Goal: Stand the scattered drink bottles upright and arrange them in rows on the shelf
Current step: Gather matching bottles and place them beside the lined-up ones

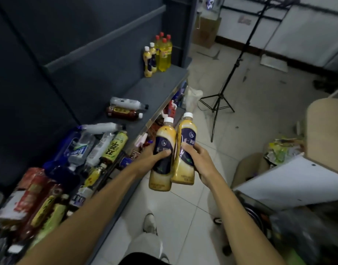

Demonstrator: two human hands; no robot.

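Note:
My left hand (152,157) grips a milk-tea bottle (162,178) with a white cap and dark blue label, held upright over the floor. My right hand (197,159) grips a second, matching milk-tea bottle (186,134) right beside it, the two touching. At the far end of the dark grey shelf (154,87) stand two more milk-tea bottles (149,61) and several yellow red-capped bottles (164,52) in rows. A clear bottle (127,103) and a dark tea bottle (124,112) lie on their sides mid-shelf. A heap of lying bottles (88,155) covers the near end.
A black tripod stand (219,96) rises from the tiled floor to the right of the shelf. A white cabinet (290,180) with a wooden board and a bag of packets stands at the right. Lower shelves hold more goods. My shoe (150,222) is on the floor below.

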